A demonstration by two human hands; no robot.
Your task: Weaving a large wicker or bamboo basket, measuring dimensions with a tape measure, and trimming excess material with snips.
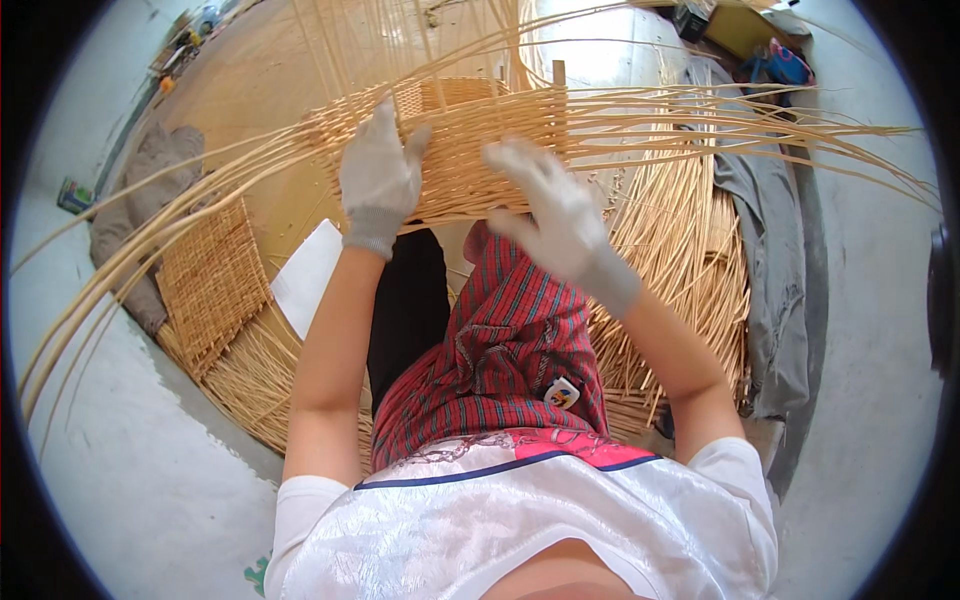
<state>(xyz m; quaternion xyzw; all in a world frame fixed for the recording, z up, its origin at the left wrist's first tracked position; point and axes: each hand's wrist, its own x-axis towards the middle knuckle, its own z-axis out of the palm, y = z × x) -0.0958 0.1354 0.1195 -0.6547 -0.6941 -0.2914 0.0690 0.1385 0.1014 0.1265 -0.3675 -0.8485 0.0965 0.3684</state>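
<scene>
White sheet [303, 278], grey cloth [778, 290], pale wall [870, 320]

Pretty brightly lit overall; the floor [610, 62] is blown out up top, the right hand [555, 212] is motion-smeared, walls [875, 300] are bent, corners blacked out.

Cane pile [680, 270] right of basket [465, 165]

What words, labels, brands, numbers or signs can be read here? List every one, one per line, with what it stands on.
None can be read with certainty.
White shirt: dark, script-like marks by the pink panel, too distorted to tell whether they are letters.
White patch on the red plaid cloth: coloured marks, too small to read.
Small green item by the left wall: too small to read.
Woven basket: no text visible.
</scene>
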